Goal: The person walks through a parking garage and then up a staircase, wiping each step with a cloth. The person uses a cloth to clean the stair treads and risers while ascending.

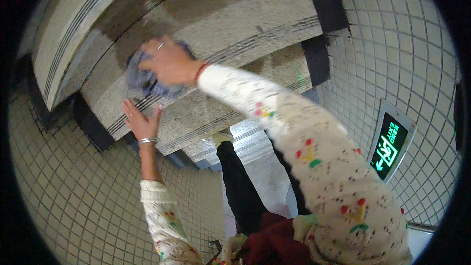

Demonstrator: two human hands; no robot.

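My right hand [169, 61], with a ring and a red cord at the wrist, presses a crumpled blue-grey cloth [140, 79] onto the tread of a speckled stone step [211, 46]. Its fingers spread over the top of the cloth and grip it; the hand is slightly blurred. Around the cloth the stone looks darker, as if wet. Closer to me, my left hand [142, 122] rests with thumb and fingers apart at the dark-striped front edge of the same step. A silver bracelet [148, 140] circles that wrist. Nothing is in the left hand.
Another step [81, 12] rises at the upper left, and lower steps [245, 140] descend toward my feet. Tiled walls [402, 39] flank the stairs, with black skirting [326, 0] along them. A lit green exit sign [391, 142] hangs low on the right wall.
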